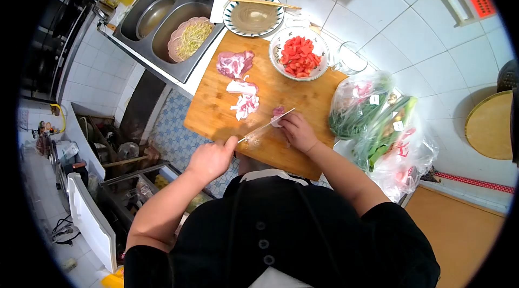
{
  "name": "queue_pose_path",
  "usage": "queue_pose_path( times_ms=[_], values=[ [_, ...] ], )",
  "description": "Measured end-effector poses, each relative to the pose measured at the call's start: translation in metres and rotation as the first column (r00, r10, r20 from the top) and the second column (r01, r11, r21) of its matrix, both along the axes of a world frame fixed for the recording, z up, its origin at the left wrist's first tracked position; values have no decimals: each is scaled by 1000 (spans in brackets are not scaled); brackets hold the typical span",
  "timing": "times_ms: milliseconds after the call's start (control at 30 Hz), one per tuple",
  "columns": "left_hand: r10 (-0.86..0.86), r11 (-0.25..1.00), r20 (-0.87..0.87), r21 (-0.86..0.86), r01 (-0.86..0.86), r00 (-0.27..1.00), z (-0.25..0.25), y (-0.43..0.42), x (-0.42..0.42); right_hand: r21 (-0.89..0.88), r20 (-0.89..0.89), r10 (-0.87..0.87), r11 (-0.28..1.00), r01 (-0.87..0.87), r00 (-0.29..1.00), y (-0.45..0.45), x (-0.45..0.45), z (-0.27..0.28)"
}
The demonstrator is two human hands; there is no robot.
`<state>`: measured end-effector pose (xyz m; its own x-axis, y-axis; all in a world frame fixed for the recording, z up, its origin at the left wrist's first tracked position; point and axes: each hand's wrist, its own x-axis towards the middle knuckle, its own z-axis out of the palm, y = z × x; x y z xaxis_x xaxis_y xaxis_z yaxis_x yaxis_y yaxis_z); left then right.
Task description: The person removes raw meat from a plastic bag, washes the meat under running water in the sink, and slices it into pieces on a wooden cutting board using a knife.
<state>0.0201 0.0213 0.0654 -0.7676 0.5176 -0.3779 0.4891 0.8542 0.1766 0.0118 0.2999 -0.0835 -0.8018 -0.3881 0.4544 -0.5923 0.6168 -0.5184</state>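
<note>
My left hand (212, 159) is closed round the handle of a knife (266, 124). The blade reaches up and to the right over the wooden cutting board (313, 98), just left of the fingers of my right hand (298, 131). Those fingers are bent and press a small piece of meat (277, 117) onto the board beside the blade. Further left on the board are a larger piece of raw meat (235, 64), a pale fatty slab (241, 87) and a small heap of cut meat (247, 106).
A bowl of chopped red pieces (300, 55) sits at the board's top edge. Beyond it are a patterned plate (254, 15) with chopsticks and a glass (351, 60). Bagged greens (362, 101) lie at right. The sink (162, 34) holds a pink basket of sprouts (192, 38).
</note>
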Motion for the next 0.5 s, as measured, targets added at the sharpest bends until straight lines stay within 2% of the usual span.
queue_pose_path(
  times_ms=[233,333,433,500],
  values=[
    [-120,989,45,-85,124,992,14,7,-24,21,72,-23,1000,21,997,2,2,-3],
    [-77,990,149,-104,93,986,6,18,-34,67,33,-4,998,2,999,3,-1,-5],
    [-77,997,215,22,74,974,-24,39,-49,74,78,-10,997,4,997,2,2,-2],
    [-73,997,224,24,69,972,-29,66,-58,93,101,-15,996,6,995,1,1,0]
  ],
)
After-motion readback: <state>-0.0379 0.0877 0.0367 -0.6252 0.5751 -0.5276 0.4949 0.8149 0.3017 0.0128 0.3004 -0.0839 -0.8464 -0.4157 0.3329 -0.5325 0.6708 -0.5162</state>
